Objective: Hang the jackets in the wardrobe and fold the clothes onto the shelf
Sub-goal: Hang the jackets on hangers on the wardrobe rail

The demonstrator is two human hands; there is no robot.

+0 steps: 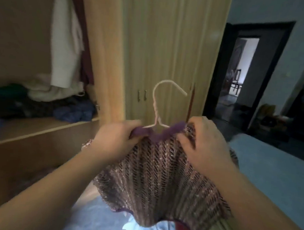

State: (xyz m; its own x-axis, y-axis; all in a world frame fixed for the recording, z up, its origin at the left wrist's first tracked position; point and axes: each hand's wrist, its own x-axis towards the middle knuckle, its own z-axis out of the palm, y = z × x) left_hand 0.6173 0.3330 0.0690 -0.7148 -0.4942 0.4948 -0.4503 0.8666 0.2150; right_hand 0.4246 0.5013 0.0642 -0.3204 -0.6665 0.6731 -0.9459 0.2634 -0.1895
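So that the knit jacket (pixel 161 177) seats squarely on the hanger (pixel 154 106) (hook upward), I pinch its collar tight with left hand (pixel 116 139) and right hand (pixel 206 144).

A striped brown-and-purple knitted jacket (pixel 158 168) on a pale wire hanger (pixel 156 104).
Its purple collar sat around the hanger's neck, the hook opening rightward, before the wooden wardrobe (pixel 104 58).

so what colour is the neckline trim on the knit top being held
Purple, on the neckline trim of the striped brownish knit top; clearest in the head view.
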